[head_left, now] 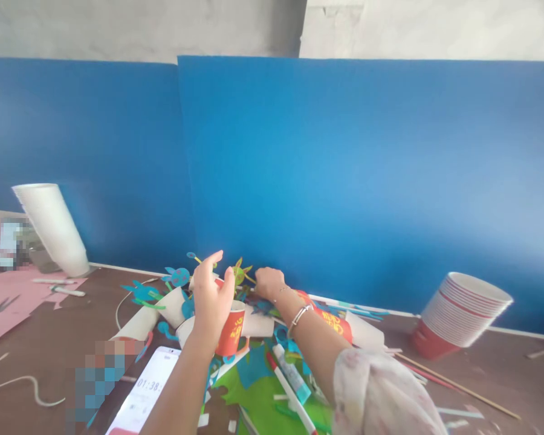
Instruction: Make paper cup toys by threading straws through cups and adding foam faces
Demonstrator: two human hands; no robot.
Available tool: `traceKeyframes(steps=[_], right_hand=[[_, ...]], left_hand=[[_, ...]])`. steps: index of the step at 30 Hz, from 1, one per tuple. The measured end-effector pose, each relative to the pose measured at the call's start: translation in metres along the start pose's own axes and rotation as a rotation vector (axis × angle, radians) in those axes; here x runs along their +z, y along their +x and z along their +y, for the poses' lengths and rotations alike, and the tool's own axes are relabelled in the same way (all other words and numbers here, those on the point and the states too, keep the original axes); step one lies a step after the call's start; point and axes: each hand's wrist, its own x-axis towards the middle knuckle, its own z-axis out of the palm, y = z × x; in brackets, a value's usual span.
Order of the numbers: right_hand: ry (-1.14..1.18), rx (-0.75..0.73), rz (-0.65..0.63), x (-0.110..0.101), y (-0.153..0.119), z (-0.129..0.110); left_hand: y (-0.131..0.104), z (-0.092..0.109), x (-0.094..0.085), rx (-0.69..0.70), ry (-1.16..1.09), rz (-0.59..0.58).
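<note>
A blue panel (344,175) walls off the back of the brown desk (102,290) beneath grey concrete. At the left of the frame leans a tall stack of white cups (54,232), likely light and easy to topple. Left of centre, a blue paper cutout (180,277) looks thin and soft, probably best taken by its stem. The left hand (207,296) has its grip spread, thumb and forefinger apart, overlapping the red cup (229,333) at lower centre. That cup, apparently paper, should be light and prone to denting; its firmer rim or lower wall suits a hold. Just right of it, the yellow-green cutout (239,276) seems fragile, its points apt to bend. The right hand (269,284) is beside it, fingers curled; I cannot tell whether its grip pinches anything.

The panel's foot limits reach behind both hands, and the phone (140,389) crowds the left forearm. Room looks wider toward lower right, before the cup stack (462,314), though a thin stick (457,383) crosses there.
</note>
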Motion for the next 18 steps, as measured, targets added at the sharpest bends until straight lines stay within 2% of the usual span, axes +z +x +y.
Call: traceKeyframes(steps=[6, 9, 12, 15, 18], right_hand=[[0.349, -0.038, 0.157, -0.024, -0.003, 0.027], [0.545, -0.072, 0.296, -0.03, -0.006, 0.034], [0.723, -0.119, 0.398, -0.038, -0.015, 0.034], [0.873, -0.221, 0.395, -0.051, -0.036, 0.029], [0.971, -0.358, 0.322, -0.068, -0.065, 0.026]], left_hand=[[-0.006, 0.013, 0.002, 0.11, -0.019, -0.049], [-0.009, 0.016, 0.003, 0.131, -0.023, -0.127], [-0.012, 0.017, 0.006, 0.091, -0.07, -0.24], [-0.017, 0.02, 0.01, 0.039, -0.184, -0.355], [-0.021, 0.029, 0.01, -0.04, -0.311, -0.424]])
